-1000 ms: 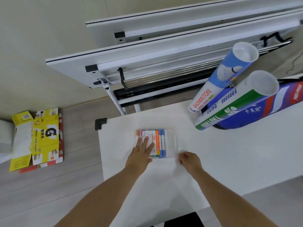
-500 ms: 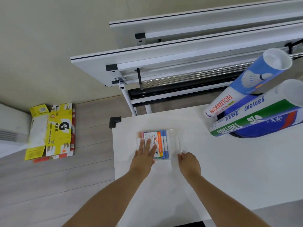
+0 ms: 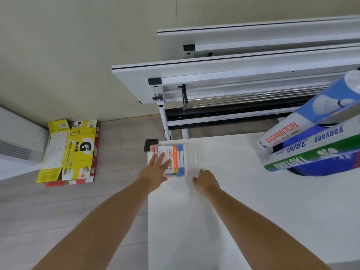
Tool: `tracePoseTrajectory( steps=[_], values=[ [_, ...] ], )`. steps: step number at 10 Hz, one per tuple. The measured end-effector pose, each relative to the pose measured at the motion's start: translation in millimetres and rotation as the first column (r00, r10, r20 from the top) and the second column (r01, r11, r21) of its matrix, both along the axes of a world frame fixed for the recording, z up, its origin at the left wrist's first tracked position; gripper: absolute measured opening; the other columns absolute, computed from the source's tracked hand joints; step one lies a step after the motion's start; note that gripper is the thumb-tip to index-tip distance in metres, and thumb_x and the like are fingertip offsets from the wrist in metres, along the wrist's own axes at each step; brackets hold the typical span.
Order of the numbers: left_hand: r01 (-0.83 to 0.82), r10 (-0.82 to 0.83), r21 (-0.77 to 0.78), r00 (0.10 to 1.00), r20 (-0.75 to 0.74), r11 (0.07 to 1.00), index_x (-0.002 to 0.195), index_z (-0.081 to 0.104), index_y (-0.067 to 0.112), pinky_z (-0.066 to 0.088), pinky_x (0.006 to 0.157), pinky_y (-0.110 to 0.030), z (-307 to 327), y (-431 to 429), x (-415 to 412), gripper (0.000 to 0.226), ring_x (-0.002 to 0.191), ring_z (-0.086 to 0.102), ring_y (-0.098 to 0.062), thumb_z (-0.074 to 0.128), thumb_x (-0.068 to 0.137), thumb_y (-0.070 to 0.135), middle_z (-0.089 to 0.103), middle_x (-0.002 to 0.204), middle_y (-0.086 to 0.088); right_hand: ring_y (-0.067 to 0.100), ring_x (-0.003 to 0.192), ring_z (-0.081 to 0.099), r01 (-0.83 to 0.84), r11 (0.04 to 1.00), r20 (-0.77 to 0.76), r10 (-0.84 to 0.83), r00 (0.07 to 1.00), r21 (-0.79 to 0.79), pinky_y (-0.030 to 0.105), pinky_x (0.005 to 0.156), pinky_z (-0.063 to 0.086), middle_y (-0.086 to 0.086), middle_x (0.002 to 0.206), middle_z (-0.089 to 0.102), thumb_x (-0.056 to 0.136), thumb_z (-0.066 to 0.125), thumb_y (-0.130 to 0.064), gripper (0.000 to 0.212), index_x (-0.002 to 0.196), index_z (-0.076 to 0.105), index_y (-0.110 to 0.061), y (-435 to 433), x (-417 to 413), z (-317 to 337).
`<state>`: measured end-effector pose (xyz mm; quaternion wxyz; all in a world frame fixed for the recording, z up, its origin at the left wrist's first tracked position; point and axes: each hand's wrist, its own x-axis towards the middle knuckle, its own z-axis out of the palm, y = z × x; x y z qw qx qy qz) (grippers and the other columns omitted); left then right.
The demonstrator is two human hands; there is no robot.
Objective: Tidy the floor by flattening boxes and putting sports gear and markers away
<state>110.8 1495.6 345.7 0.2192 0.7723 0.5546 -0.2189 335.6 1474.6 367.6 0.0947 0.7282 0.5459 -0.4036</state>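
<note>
Marker pack (image 3: 178, 158) sits at far-left corner of table (image 3: 233, 211), right by edge. Left hand (image 3: 153, 172): grip wide, fingers flat on pack. Right hand (image 3: 206, 182) at clear case corner, fingers curled; cannot tell if grip holds it.

Risks:
- leftward push sends pack off edge
- case pops open, markers scatter
- table jolt rolls stacked shuttlecock tubes (image 3: 292, 131)
</note>
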Motion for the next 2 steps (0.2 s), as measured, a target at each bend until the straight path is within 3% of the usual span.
tracePoseTrajectory(
  steps=[1,2],
  values=[
    [-0.016,0.017,0.004,1.000,-0.022,1.000,0.158,-0.003,0.029,0.040,0.110,-0.048,8.8,-3.3,5.0,0.073,0.150,-0.018,-0.031,0.042,0.103,0.044,-0.021,0.164,-0.001,0.026,0.128,0.048,0.072,0.997,-0.026,-0.072,0.997,-0.004,0.034,0.102,0.041,0.008,0.141,0.050,0.098,0.041,-0.033,0.047,0.140,0.044,-0.011,0.7,3.4,8.0],
    [-0.064,0.065,0.036,0.997,-0.029,0.997,0.158,0.000,0.027,0.025,0.117,-0.052,14.4,-6.3,13.9,0.071,0.151,-0.012,-0.031,0.037,0.102,0.050,-0.015,0.165,-0.004,0.027,0.131,0.046,0.089,0.994,-0.017,-0.088,0.996,0.061,0.035,0.104,0.040,0.009,0.143,0.048,0.099,0.040,-0.033,0.050,0.145,0.038,-0.014,2.5,9.2,17.7]
  ],
)
